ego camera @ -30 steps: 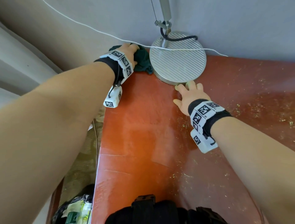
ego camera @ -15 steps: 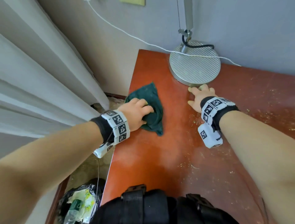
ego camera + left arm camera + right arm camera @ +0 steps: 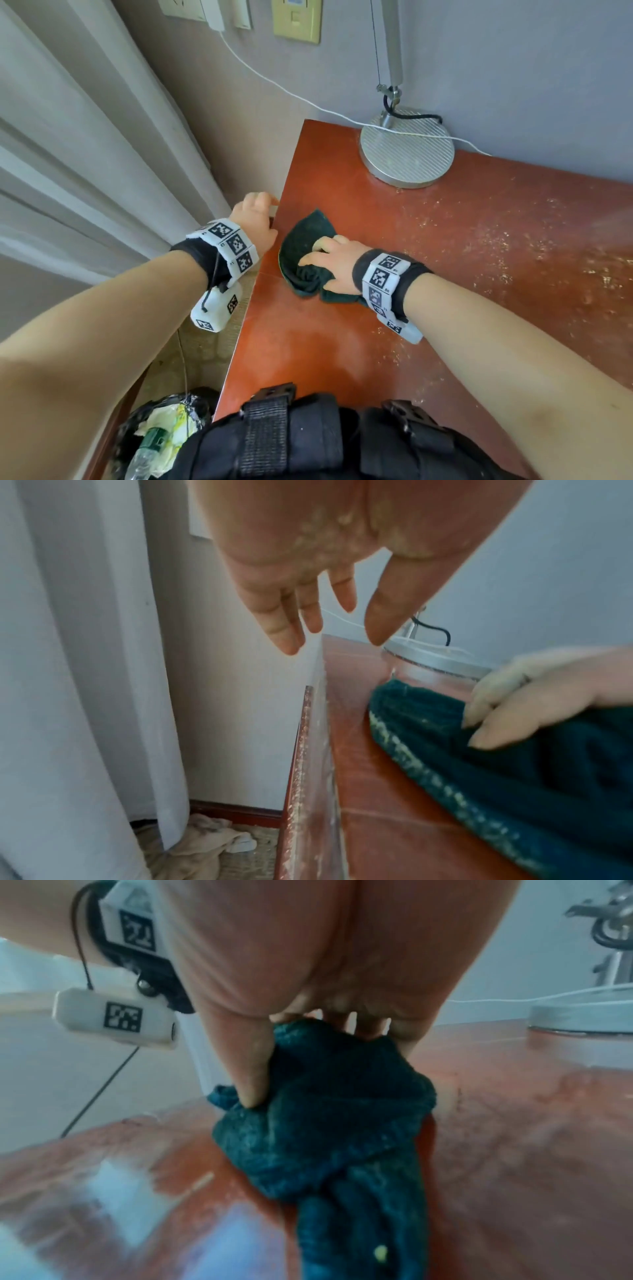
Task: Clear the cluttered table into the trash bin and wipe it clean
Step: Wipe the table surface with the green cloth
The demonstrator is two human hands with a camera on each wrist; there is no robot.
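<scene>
You've got 1 green cloth (image 3: 308, 236), 1 red table (image 3: 445, 274), 1 lamp base (image 3: 407, 154), approx. 1 white cable (image 3: 274, 85). 2 hands: left hand (image 3: 255, 222), right hand (image 3: 334, 265). 1 trash bin (image 3: 161, 431) w/ 1 plastic bottle (image 3: 145, 452) showing. 3 wall plates up top.

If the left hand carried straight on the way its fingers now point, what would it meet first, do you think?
Probably the wall. The left hand hangs open beside the table's left edge, fingers pointing along it; nothing shows between, though depth is unclear.
</scene>
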